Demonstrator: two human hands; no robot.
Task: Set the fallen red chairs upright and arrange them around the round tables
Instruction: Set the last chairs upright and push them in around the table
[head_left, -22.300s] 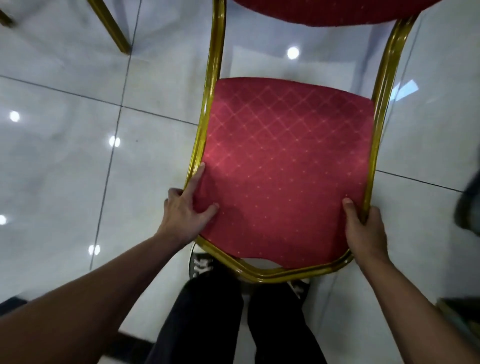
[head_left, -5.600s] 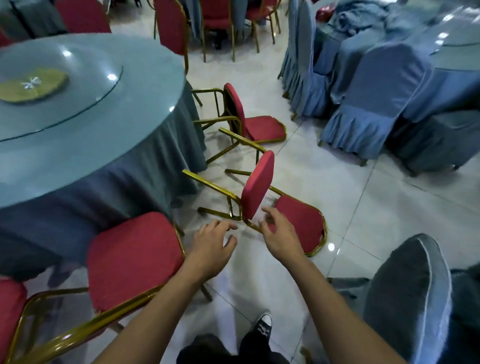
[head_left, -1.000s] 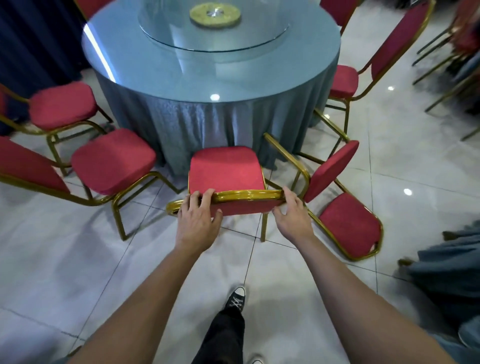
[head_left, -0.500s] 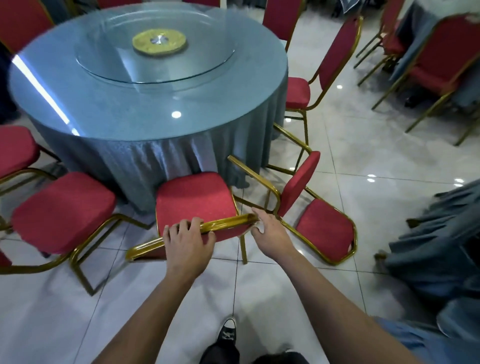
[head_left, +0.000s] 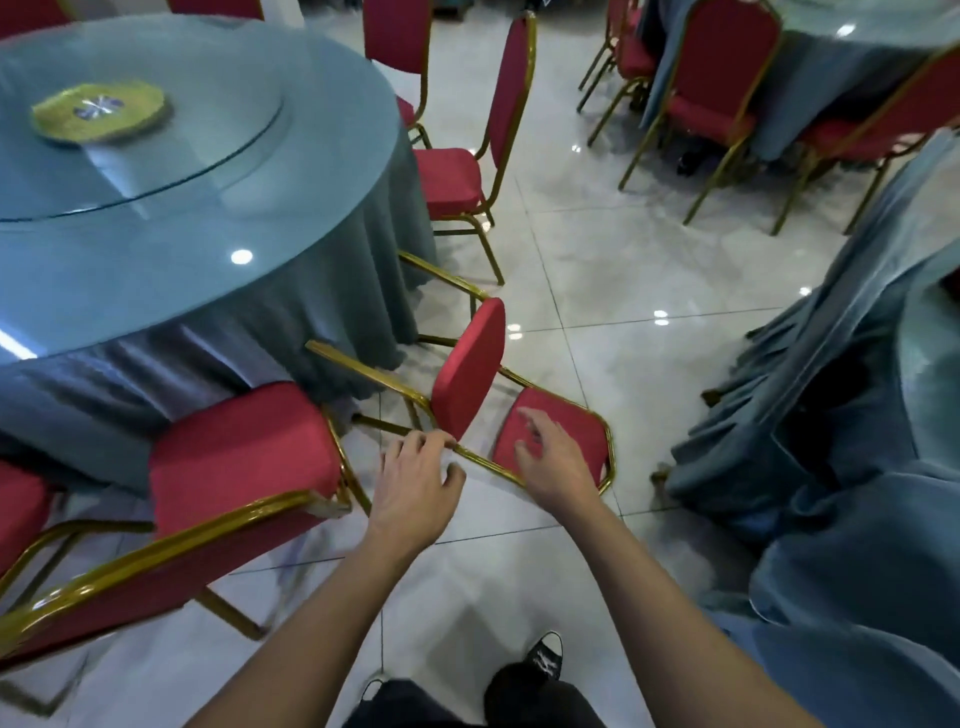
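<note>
Both hands have left the upright chair (head_left: 239, 457) by the round table (head_left: 197, 208); left hand (head_left: 415, 483) and right hand (head_left: 556, 467), fingers loose and empty, reach the fallen red chair (head_left: 467, 379) on its side to right it.

Both bare arms reach forward, the left hand (head_left: 415, 480) loosely curled, the right hand (head_left: 553, 460) spread, palm down.

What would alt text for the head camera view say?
Two bare hands, left hand and right hand, reach with loose fingers toward a fallen red-cushioned, gold-framed chair lying on a glossy tiled floor, beside a round glass-topped table with blue-grey cloth, among upright red chairs.
</note>
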